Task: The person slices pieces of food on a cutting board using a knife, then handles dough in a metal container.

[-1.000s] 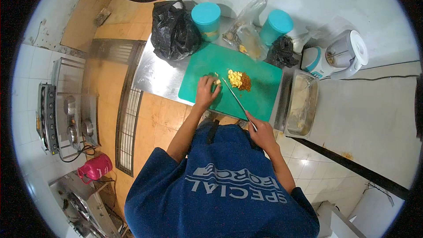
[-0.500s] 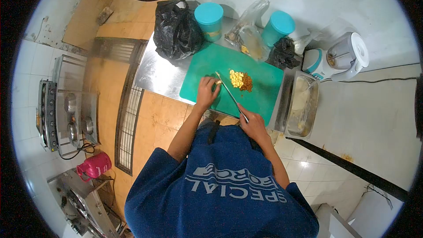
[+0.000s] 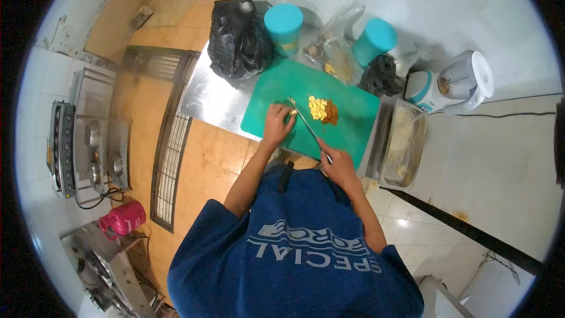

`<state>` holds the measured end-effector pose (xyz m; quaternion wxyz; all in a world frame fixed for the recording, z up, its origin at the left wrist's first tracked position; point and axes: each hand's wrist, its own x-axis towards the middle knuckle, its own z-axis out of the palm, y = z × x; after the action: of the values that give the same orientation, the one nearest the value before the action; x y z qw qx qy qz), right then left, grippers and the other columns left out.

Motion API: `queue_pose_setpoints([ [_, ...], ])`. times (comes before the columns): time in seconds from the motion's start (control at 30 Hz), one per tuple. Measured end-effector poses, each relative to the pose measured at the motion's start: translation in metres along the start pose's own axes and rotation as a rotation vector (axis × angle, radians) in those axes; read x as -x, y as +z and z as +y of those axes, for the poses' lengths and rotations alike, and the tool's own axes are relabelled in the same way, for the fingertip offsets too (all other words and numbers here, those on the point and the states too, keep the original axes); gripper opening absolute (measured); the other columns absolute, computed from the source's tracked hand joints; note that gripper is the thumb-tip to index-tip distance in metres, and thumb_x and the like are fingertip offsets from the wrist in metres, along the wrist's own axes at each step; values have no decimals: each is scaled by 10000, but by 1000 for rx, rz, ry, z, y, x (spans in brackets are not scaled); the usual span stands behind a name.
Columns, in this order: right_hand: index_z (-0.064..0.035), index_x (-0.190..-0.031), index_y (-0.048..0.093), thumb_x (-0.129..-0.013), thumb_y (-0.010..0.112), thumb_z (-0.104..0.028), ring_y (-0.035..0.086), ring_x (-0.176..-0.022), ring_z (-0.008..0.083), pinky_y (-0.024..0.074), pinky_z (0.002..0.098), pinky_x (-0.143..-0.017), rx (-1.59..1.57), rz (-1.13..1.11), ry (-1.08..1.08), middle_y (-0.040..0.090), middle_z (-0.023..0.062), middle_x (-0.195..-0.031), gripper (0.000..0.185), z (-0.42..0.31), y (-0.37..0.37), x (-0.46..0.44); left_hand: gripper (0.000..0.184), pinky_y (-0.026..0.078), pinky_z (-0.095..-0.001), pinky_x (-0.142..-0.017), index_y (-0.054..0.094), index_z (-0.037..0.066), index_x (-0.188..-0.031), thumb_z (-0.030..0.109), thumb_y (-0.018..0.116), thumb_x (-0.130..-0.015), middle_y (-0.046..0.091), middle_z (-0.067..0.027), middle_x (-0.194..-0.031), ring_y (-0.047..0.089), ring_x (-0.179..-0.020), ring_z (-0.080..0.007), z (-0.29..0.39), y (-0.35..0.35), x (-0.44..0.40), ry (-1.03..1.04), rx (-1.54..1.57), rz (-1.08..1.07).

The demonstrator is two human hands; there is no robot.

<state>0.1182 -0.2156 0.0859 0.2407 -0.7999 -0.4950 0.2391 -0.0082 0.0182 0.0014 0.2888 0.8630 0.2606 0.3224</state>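
Observation:
On the green cutting board (image 3: 268, 91), my left hand (image 3: 278, 123) is closed, its fingertips holding down a small pale yellow piece of food (image 3: 292, 112). My right hand (image 3: 339, 168) grips the handle of a knife (image 3: 308, 123). Its blade slants up and left, with the tip end right beside my left fingertips and that piece. To the right of the blade lies a heap of pale yellow chopped bits (image 3: 317, 108). Touching this heap is a pile of fine orange-brown chopped food (image 3: 331, 114).
Behind the board stand a black plastic bag (image 3: 238, 44), two turquoise-lidded tubs (image 3: 283, 20) (image 3: 379, 35), a clear bag (image 3: 341, 56) and a smaller black bag (image 3: 381, 75). A metal tray (image 3: 406, 138) and a blender (image 3: 453, 85) are at right. The steel table's edge (image 3: 226, 126) runs at left.
The whole view has shifted slightly. My hands, the knife and the chopped food keep nearly the same places on the board.

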Motion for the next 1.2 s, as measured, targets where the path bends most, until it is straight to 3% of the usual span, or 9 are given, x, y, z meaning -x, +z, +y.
queue_pose_setpoints([
  [0.2, -268, -1521, 594, -1014, 605, -233, 727, -899, 430, 579, 549, -833, -66, -28, 64, 766, 219, -1059, 509, 9, 0, 27, 237, 520, -476, -897, 725, 42, -1069, 81, 798, -848, 667, -157, -1045, 616, -1022, -379, 1, 1, 1, -3, 16, 26],
  [0.27, -220, -1495, 625, -1015, 616, -175, 728, -879, 435, 569, 507, -798, -84, -7, 59, 754, 251, -1059, 482, 6, -7, 34, 237, 519, -478, -898, 720, 40, -1069, 82, 797, -849, 664, -159, -1044, 615, -1024, -381, 1, 1, 1, -13, 23, 27],
  [0.47, -245, -1501, 613, -1017, 605, -218, 720, -870, 458, 573, 555, -829, -77, -15, 91, 751, 251, -1033, 485, 5, 3, 10, 240, 517, -484, -897, 683, 29, -1044, 75, 792, -834, 655, -161, -1045, 610, -1022, -392, 3, 1, 1, -25, 15, 24],
  [0.57, -239, -1494, 620, -1015, 603, -213, 719, -839, 456, 569, 556, -807, -111, 27, 64, 743, 259, -983, 480, 3, 6, -4, 247, 513, -476, -898, 686, 48, -1036, 93, 794, -819, 660, -140, -1043, 606, -1037, -374, 1, 4, 1, -28, 8, 28],
  [0.73, -236, -1498, 619, -1006, 609, -207, 715, -773, 439, 564, 532, -753, -191, 62, 182, 726, 268, -907, 493, 9, 0, 1, 257, 403, -455, -931, 710, 144, -1040, 235, 785, -812, 693, -49, -1062, 594, -1075, -279, 7, -3, 3, -28, -289, 87],
  [0.9, -233, -1503, 616, -993, 630, -195, 710, -723, 410, 558, 508, -710, -207, 62, 214, 718, 264, -867, 512, 9, -5, 19, 230, 391, -469, -970, 757, 182, -1051, 284, 810, -852, 726, -9, -1082, 597, -1100, -269, 2, 2, 3, -39, -251, 31],
  [0.97, -232, -1503, 617, -985, 641, -179, 707, -707, 396, 558, 500, -699, -254, 115, 132, 720, 258, -868, 521, 6, -1, 22, 224, 397, -468, -965, 767, 187, -1050, 293, 814, -858, 728, -4, -1074, 596, -1100, -269, 2, 0, 4, -30, -253, 27],
  [1.2, -220, -1492, 627, -986, 644, -172, 722, -769, 422, 571, 517, -735, -245, 76, 109, 736, 261, -925, 509, -1, 3, 18, 219, 408, -464, -930, 784, 195, -1054, 297, 798, -860, 732, -7, -1064, 605, -1066, -266, 7, 1, 0, 13, -287, 16],
])
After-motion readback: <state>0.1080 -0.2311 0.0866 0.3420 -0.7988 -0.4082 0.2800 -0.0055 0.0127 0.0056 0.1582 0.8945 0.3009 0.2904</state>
